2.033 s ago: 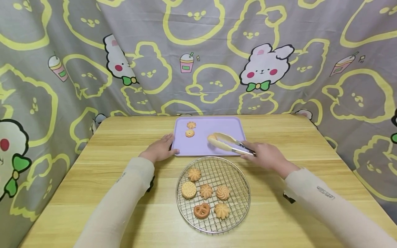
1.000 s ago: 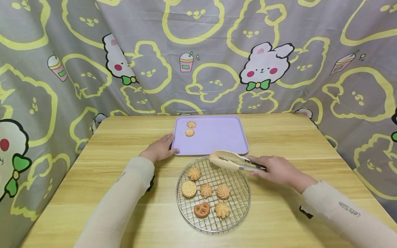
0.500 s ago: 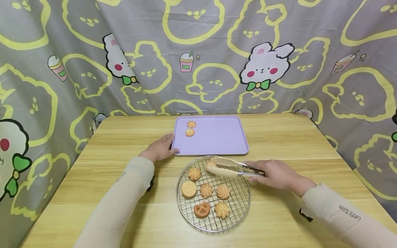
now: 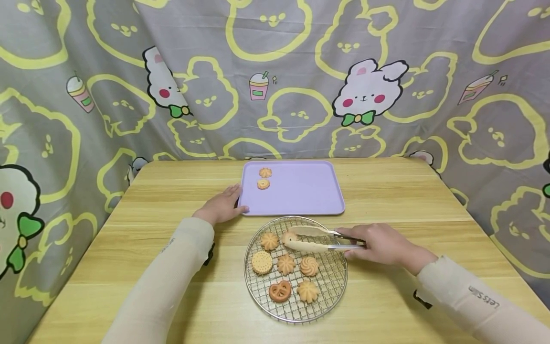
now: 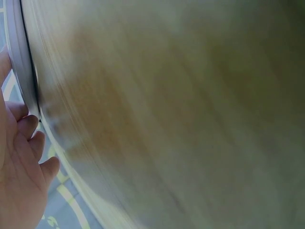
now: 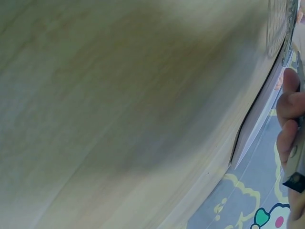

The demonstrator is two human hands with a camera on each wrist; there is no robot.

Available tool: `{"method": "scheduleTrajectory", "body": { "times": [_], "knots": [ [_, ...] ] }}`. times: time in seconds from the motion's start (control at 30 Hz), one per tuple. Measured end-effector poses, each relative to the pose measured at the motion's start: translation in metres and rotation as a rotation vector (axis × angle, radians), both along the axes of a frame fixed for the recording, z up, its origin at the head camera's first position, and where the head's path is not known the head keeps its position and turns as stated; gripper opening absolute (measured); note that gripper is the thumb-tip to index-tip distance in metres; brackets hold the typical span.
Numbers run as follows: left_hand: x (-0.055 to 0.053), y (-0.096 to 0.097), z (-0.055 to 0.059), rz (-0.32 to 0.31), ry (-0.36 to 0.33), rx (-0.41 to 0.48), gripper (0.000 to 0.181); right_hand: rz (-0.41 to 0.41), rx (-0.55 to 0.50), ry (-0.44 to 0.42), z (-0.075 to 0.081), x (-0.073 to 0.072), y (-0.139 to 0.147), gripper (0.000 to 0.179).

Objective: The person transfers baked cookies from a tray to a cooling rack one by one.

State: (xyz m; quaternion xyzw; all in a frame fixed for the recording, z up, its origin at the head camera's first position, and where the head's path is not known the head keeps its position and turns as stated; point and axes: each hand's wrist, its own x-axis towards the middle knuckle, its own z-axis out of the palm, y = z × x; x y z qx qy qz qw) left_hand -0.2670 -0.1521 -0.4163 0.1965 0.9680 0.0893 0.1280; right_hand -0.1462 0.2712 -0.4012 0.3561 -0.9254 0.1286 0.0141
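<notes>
My right hand [image 4: 384,244] grips a pair of tongs [image 4: 310,246] with pale tips and metal arms. Between the tips is a round cookie with a small hole in its middle [image 4: 290,238], over the upper part of the round wire rack [image 4: 331,289]. In the right wrist view the fingers [image 6: 287,107] are bent around the tong handle [image 6: 296,160]. My left hand [image 4: 221,206] rests at the left edge of the purple tray [image 4: 301,188], thumb on the near corner. The left wrist view shows its fingers [image 5: 28,126] loosely against the tray's side [image 5: 23,57].
On the rack lie several cookies: flower-shaped ones [image 4: 269,241], a round dotted one [image 4: 261,263], a swirled one [image 4: 309,266] and a pretzel [image 4: 280,291]. Two small cookies [image 4: 263,184] sit at the tray's left. A printed curtain [image 4: 296,119] hangs behind the wooden table [image 4: 408,200].
The tongs have carried the holed cookie from the purple tray toward me, to over the wire rack, and lately slightly lower still. My left hand has stayed at the tray.
</notes>
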Motion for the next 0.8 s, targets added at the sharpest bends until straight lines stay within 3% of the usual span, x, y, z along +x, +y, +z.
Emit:
{"method": "scheduleTrajectory", "body": {
  "times": [0.8],
  "knots": [
    [0.0012,0.0003,0.0013,-0.01,0.002,-0.009,0.081,0.03,-0.013,-0.001,0.0016,-0.0016,-0.0033,0.069]
  ]
}}
